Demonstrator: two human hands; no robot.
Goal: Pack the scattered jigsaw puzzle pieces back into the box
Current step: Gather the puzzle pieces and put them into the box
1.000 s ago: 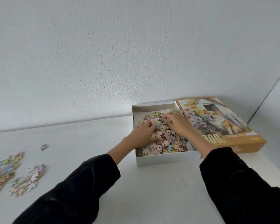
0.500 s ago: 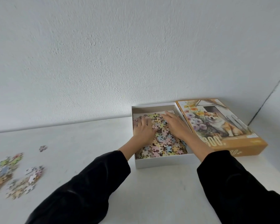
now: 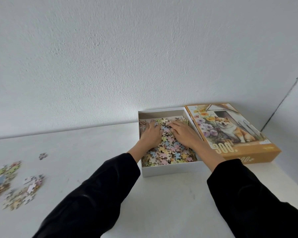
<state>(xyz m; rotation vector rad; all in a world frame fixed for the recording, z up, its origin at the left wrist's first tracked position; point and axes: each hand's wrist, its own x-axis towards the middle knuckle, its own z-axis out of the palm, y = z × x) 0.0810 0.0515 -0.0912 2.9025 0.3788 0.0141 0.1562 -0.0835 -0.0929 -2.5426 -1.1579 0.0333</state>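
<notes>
White cardboard forms the open box [image 3: 169, 170], which stands near the far edge of the tabletop [image 3: 93, 152], towards its right side. The orange lid [image 3: 230, 127] lies just beside it in the far right corner and seems to touch it. Both hands are inside the box. The left hand [image 3: 150, 134] lies flat on the far left part of the heap of puzzle pieces [image 3: 170, 152], and the right hand [image 3: 183, 134] lies flat on the far right part, their fingertips close together near the far wall of the box. Fingers of both hands are straight and a little spread — they clamp nothing and only press on the pieces. The step in hand seems to be levelling the heap, so that more pieces fit and the lid can go on. To do it well, I think the palms should push down and outward gently, moving pieces towards the corners of the box without sweeping any over the low near wall. Pressure should be light, because thin pieces can bend and their tabs can catch under a fingertip. The task looks far from finished: a large group of loose pieces [image 3: 10, 184] lies at the left edge of the tabletop, well apart from the box, and one small cluster [image 3: 43, 156] lies alone, a little farther from that edge. These need gathering — best with two cupped hands.
</notes>
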